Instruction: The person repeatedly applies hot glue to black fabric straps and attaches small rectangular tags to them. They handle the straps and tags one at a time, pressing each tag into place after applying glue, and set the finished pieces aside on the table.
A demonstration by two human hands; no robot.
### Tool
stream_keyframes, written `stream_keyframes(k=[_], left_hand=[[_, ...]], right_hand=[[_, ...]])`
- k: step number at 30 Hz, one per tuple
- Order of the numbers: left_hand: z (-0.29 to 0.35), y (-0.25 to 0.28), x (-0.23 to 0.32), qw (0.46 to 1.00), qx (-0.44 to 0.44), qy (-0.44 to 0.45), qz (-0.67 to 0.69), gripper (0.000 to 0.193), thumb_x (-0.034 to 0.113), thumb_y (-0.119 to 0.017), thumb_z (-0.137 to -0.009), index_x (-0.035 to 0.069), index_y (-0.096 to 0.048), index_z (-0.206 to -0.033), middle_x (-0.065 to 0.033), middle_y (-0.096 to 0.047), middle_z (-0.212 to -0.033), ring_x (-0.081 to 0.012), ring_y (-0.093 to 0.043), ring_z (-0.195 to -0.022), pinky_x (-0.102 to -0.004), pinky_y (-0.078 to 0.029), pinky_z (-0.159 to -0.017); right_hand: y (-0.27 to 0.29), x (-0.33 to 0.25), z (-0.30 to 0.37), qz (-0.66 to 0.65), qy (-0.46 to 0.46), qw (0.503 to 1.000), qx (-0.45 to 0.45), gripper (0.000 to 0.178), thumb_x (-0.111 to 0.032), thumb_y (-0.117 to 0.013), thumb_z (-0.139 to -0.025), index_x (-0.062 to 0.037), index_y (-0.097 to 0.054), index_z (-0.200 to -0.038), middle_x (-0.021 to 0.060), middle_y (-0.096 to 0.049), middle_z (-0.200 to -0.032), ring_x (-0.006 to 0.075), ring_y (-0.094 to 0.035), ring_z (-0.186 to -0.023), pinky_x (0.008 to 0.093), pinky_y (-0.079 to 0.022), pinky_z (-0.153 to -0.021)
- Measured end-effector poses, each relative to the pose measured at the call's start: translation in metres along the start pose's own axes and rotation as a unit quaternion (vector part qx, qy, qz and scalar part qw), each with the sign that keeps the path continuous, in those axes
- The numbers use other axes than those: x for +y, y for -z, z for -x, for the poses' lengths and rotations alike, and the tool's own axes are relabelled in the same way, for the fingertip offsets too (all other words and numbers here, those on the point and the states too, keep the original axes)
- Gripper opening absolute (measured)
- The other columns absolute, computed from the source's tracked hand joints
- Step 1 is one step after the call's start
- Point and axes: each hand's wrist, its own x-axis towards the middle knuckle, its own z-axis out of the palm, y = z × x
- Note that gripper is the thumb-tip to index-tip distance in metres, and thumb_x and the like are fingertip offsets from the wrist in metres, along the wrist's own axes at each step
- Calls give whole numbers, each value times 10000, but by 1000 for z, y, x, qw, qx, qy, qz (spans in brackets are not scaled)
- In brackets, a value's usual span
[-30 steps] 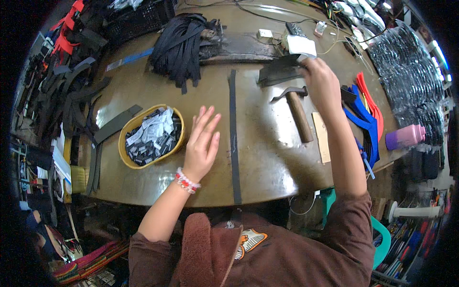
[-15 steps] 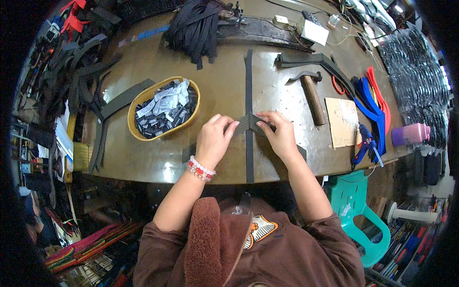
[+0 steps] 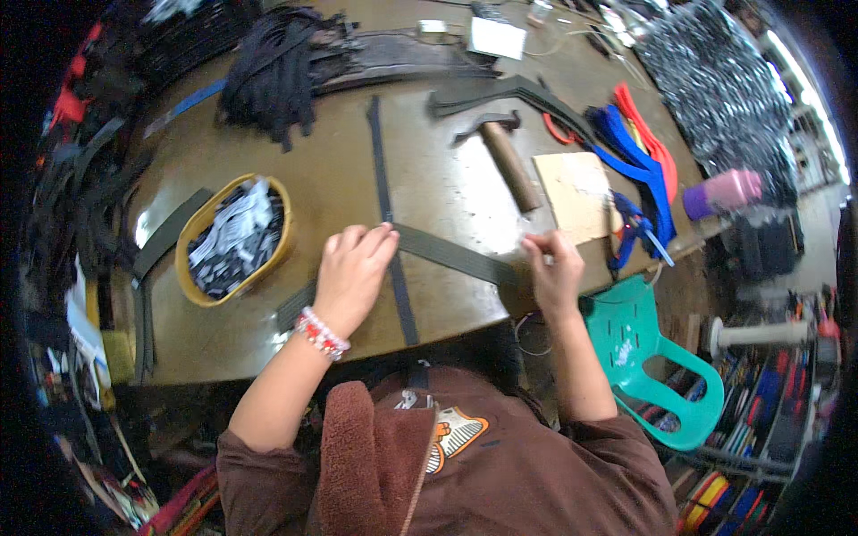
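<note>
A dark olive webbing strap [image 3: 458, 254] lies slantwise over the table, its other end showing left of my left hand [image 3: 353, 272]. My left fingers are pinched together on this strap, where it meets a narrow black strip [image 3: 382, 165] running from far to near. To the right, past the table's front edge, my right hand [image 3: 556, 268] hovers with thumb and fingertips pressed together. Whatever is in that pinch, if anything, is too small and blurred to make out. A hammer [image 3: 511, 165] with a wooden handle lies just beyond it.
An oval yellow basket [image 3: 182, 259] of folded labels stands at left. Right of the hammer are a cardboard piece [image 3: 572, 192], a blue glue gun [image 3: 633, 223] and blue straps [image 3: 657, 174]. A pink-purple bottle [image 3: 724, 192] and a green chair [image 3: 617, 326] are farther right.
My right hand has left the strap crossing and moved right, to beyond the table edge. The left hand stays at the crossing. The whole view has shifted and turned slightly.
</note>
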Motion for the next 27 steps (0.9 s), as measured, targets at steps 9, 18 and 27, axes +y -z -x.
stream_keyframes(k=[9,18,27], left_hand=[[3,-7,-10,987,40,48,149,352,-8,-560,-770,103,-656,-1089,7,-621,-1164,-239,-530,-928,-373,-434,-876],[2,-13,-18,946,81,135,284,381,-4,-585,-808,70,-567,-1181,-81,-641,-964,-236,-579,-927,-361,-456,-863],[5,-18,-19,938,91,148,299,522,56,-660,-779,75,-482,-1269,-72,-642,-985,-241,-577,-932,-364,-464,-861]], right_hand=[[78,132,-9,161,-95,961,206,413,-351,-667,-856,-9,-579,-1069,143,-647,-813,293,-640,-782,395,-488,-729],[127,17,-136,519,-176,798,-249,400,-389,-704,-781,-27,-666,-946,218,-672,-888,355,-665,-822,454,-519,-732],[-3,-92,-62,89,122,947,-282,368,-317,-810,-699,-32,-674,-888,121,-544,-758,287,-569,-691,373,-450,-615]])
